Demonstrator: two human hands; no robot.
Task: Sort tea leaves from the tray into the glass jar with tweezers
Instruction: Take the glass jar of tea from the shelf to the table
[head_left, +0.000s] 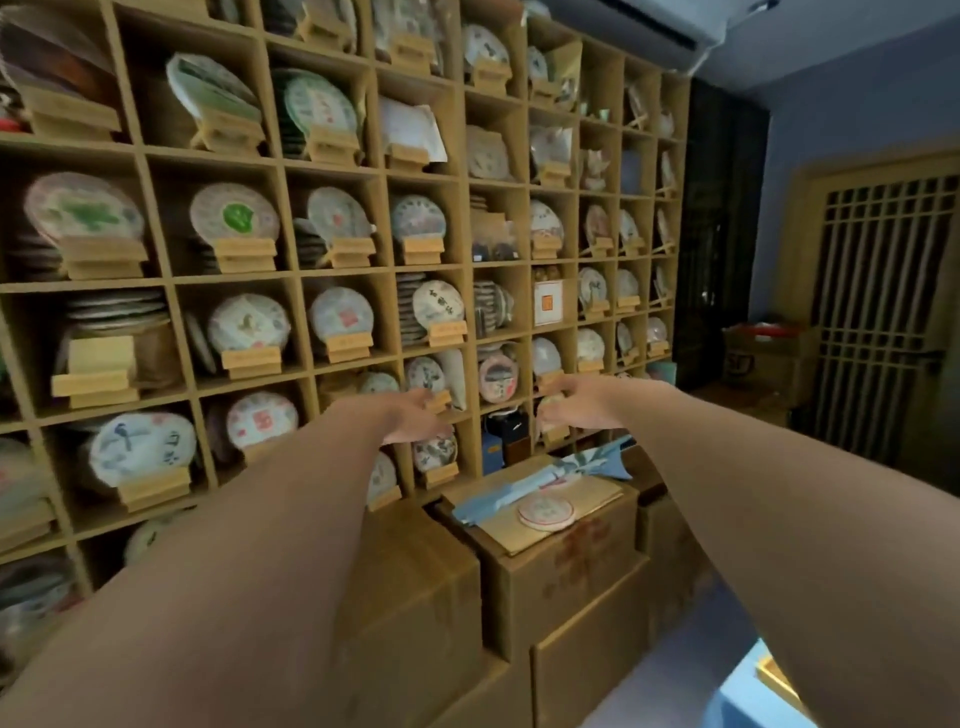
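Both your hands reach out toward the wooden shelf (332, 270) of wrapped tea cakes: left hand (415, 418) flat with fingers spread, right hand (576, 408) loosely curled, both holding nothing. One round tea cake (546, 512) lies on a cardboard box (561, 566) below them. Tray, jar and tweezers are out of view.

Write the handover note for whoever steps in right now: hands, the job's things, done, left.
Left hand: empty, open, stretched out toward the shelf wall.
Right hand: also stretched out, fingers loosely curled; nothing visibly held.
Job's things: no tray, glass jar or tweezers in view. Ahead are shelves of wrapped tea cakes and stacked cardboard boxes, one round tea cake lying on top beside a blue cloth.
Done: nothing that shows.
Left: find tray, jar and tweezers, then all the sorting.
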